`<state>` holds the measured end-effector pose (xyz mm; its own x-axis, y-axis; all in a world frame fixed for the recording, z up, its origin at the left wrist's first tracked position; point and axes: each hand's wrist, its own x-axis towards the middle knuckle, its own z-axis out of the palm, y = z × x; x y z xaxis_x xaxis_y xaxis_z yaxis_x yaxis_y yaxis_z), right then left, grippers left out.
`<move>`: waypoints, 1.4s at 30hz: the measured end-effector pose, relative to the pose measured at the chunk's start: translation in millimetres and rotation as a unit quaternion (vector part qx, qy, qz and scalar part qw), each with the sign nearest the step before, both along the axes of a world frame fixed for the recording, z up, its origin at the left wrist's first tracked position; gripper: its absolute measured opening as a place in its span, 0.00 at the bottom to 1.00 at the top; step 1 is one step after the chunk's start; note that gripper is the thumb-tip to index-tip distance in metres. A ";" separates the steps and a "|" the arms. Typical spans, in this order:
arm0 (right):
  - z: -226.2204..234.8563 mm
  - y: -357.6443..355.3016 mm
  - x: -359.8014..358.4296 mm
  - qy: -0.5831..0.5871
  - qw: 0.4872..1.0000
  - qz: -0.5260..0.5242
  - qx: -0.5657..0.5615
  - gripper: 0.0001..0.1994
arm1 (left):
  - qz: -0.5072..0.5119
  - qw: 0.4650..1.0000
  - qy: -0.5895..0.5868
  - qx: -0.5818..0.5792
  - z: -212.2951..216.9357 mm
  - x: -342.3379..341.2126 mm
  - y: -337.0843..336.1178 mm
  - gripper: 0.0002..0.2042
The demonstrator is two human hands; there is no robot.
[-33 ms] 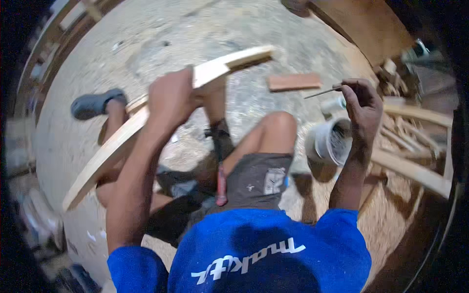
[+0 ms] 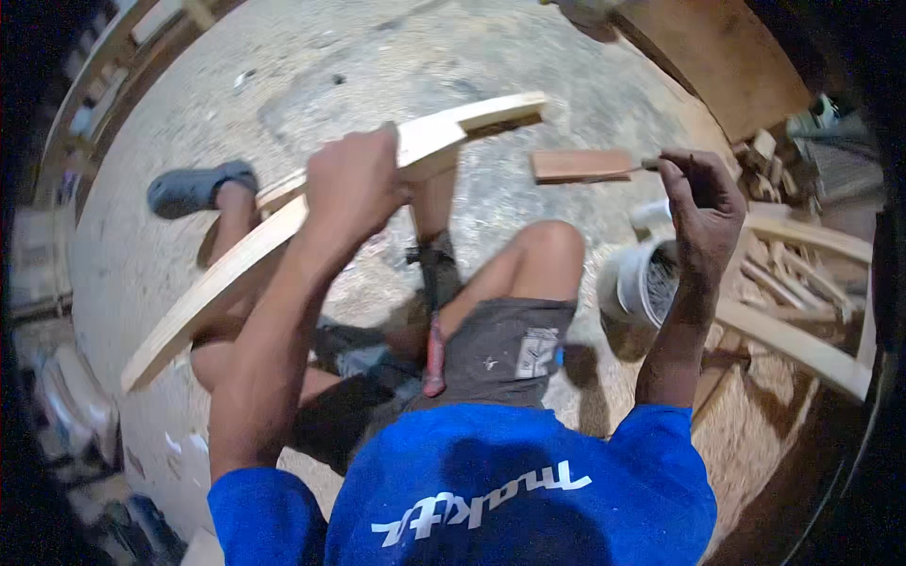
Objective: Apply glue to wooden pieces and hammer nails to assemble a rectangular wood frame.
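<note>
My left hand (image 2: 354,189) is closed round the upper part of a curved, pale wooden frame piece (image 2: 226,269), which slants from lower left to upper middle. A shorter brown board (image 2: 435,200) joins its underside below the hand. My right hand (image 2: 703,203) is raised above a white bucket (image 2: 628,283), with thumb and fingers pinching a thin metal nail (image 2: 647,164). The bucket holds many small grey pieces, probably nails. A hammer (image 2: 434,358) with a red grip lies by my shorts, its head end near the brown board.
A reddish wood block (image 2: 580,166) lies on the dusty floor ahead. Wood offcuts (image 2: 793,269) and another pale wooden frame (image 2: 802,344) are at the right. A large brown board (image 2: 717,66) stands at the upper right. My left foot wears a dark clog (image 2: 198,191).
The nail has turned in my right fingers and looks shorter. The wooden piece, block and bucket appear slightly further right in the picture. Both hands keep their grips.
</note>
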<state>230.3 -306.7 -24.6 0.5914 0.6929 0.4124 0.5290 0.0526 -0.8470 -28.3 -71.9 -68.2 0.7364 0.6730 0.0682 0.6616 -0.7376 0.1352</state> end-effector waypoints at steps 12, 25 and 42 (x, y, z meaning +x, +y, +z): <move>21.6 138.2 -104.6 -0.343 0.918 0.200 0.007 0.06 | -0.008 0.997 -0.073 -0.006 3.0 -5.0 -1.8 0.09; 26.1 149.0 -100.1 -0.363 0.900 0.240 -0.025 0.05 | -0.018 0.994 -0.101 0.025 -5.5 -4.0 -0.7 0.07; 25.7 150.6 -81.0 -0.376 0.866 0.282 -0.169 0.14 | -0.006 0.997 -0.071 -0.030 0.6 -2.3 4.6 0.18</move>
